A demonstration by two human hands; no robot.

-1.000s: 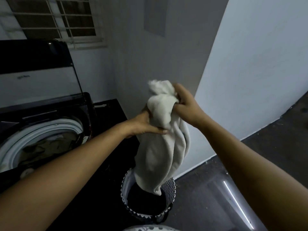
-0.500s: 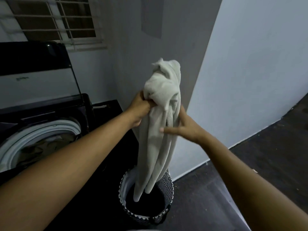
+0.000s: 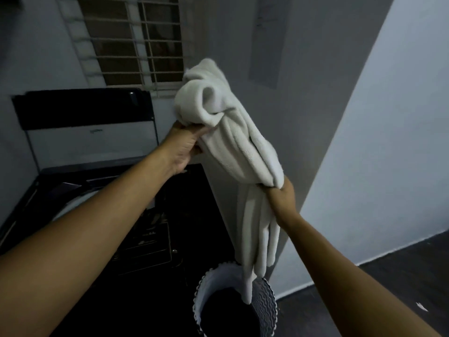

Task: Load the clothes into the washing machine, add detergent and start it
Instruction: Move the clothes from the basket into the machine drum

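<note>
At centre frame a white towel (image 3: 233, 142) hangs over the basket (image 3: 264, 300), left hand (image 3: 183, 147) gripping its bunched top, right hand (image 3: 281, 198) clenched mid-length. Loading looks underway: the washer (image 3: 80, 188), left, stands open; detergent and starting remain.

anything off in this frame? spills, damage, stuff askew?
Nothing stands out. The white garment is bunched in the left hand and right hand, its tail hanging over the open laundry basket. The washing machine lid is up. One small pale scrap lies on the floor, lower right.
</note>
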